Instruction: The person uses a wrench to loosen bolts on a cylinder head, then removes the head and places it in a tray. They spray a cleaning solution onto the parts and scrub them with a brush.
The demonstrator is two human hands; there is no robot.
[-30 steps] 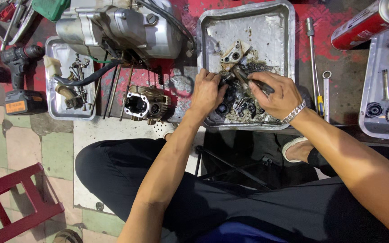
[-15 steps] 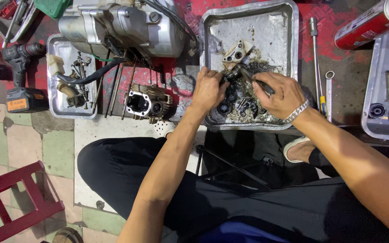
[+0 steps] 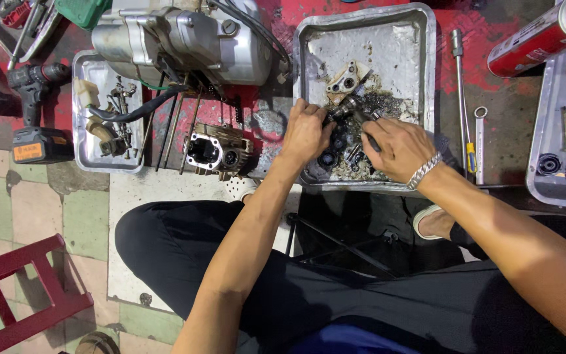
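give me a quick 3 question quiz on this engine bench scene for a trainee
1. True or false: both hands are over the greasy metal tray.
2. Which wrist wears the metal bracelet? A) left B) right C) neither
3. What lies directly right of that tray, on the red surface?

Key
1. True: the left hand grips a small dark part and the right hand holds a dark-handled tool against it, both above the oily parts in the tray.
2. B
3. A long socket wrench and a ring spanner, side by side.
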